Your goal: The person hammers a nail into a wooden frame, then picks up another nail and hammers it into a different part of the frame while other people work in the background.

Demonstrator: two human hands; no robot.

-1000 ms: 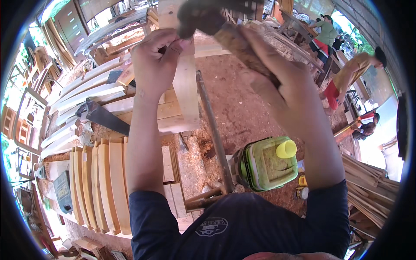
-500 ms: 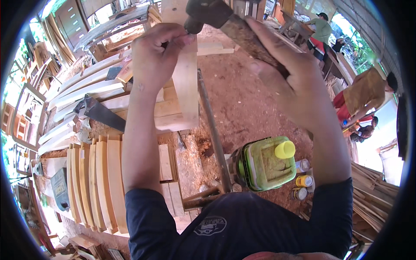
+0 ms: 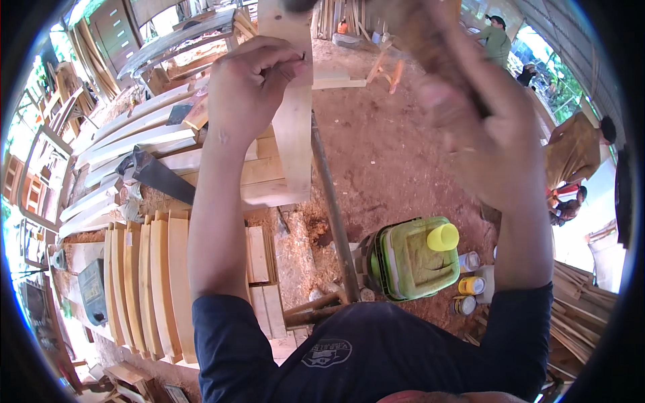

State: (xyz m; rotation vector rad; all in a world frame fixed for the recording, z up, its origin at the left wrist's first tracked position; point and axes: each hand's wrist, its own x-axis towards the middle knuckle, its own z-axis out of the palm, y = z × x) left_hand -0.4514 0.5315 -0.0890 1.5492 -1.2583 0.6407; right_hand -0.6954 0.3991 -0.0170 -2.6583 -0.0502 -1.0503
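Observation:
My left hand pinches a small nail at the edge of a pale upright board, with the wrist resting near its left side. My right hand is wrapped round the wooden handle of a hammer, blurred by motion and off to the right of the nail. Only a dark part of the hammer's head shows at the top edge, near the top of the board.
On the left are a handsaw, long pale planks, a row of curved wooden slats and a dark case. Below right stand a green jerrycan and small pots. Other people work at the far right.
My right hand and the hammer have swung right and up, away from the nail. My left hand and the board have shifted only slightly to the right.

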